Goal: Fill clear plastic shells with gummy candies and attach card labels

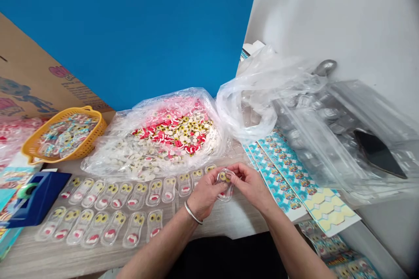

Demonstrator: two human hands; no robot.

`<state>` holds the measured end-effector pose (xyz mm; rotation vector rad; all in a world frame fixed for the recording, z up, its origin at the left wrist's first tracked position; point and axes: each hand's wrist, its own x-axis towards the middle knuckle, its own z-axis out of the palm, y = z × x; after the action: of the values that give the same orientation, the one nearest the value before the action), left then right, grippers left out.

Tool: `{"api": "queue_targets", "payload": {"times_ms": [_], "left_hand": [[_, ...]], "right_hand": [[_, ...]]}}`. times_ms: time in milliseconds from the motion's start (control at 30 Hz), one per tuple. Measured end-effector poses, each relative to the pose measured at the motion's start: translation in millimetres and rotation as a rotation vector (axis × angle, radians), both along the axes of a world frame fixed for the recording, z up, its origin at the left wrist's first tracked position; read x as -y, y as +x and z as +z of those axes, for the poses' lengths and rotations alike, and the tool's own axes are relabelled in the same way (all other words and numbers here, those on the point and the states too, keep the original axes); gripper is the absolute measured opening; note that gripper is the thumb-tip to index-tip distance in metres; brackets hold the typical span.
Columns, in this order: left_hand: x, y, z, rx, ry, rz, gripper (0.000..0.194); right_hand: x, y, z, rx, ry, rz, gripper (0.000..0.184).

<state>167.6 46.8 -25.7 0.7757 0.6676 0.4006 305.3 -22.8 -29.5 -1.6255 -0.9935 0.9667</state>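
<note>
Both hands meet over the table around one clear plastic blister shell (pixel 225 194) holding yellow eye pieces and a red mouth piece. My left hand (pixel 207 194), with a bracelet on the wrist, grips the shell's left side. From the other side, my right hand (pixel 247 181) has its thumb and fingers closed at the shell's upper edge, near the eyes. To the left, two rows of similar filled shells (pixel 135 196) lie on the table. Behind them an open plastic bag (pixel 111 157) spills out loose eye and mouth pieces (pixel 176 135).
A yellow basket (pixel 91 139) of packed pieces and a blue tape dispenser (pixel 42 200) stand at left. Sticker sheets (pixel 284 170) lie at right, beside a big clear bag (pixel 314 139) of empty shells with a black phone (pixel 379 152) on it. A cardboard box (pixel 32 65) stands at far left.
</note>
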Motion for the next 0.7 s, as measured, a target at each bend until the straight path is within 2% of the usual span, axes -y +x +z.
{"api": "queue_targets", "payload": {"times_ms": [100,200,300,467,567,700], "left_hand": [[4.8,-2.2,-10.1,-0.088,0.031,0.045,0.053],[12.8,-11.3,-16.3,-0.166,0.043,0.06,0.057],[23.4,-29.7,-18.7,-0.188,0.039,0.072,0.052],[38.6,-70.6,-20.6,-0.227,0.066,0.146,0.031],[44.9,-90.3,-24.3,-0.269,0.096,0.177,0.033],[51.4,-104.5,-33.0,-0.241,0.097,0.182,0.038]], "right_hand": [[6.3,-7.3,-2.6,-0.008,-0.002,-0.013,0.018],[14.2,-17.8,-10.7,0.039,-0.025,-0.023,0.016],[23.0,-32.0,-23.7,0.031,-0.065,-0.021,0.018],[34.3,-62.7,-42.3,-0.268,-0.091,0.041,0.027],[36.8,-82.5,-48.2,-0.352,-0.141,0.055,0.029],[37.9,-102.3,-54.3,-0.364,-0.159,0.019,0.031]]}}
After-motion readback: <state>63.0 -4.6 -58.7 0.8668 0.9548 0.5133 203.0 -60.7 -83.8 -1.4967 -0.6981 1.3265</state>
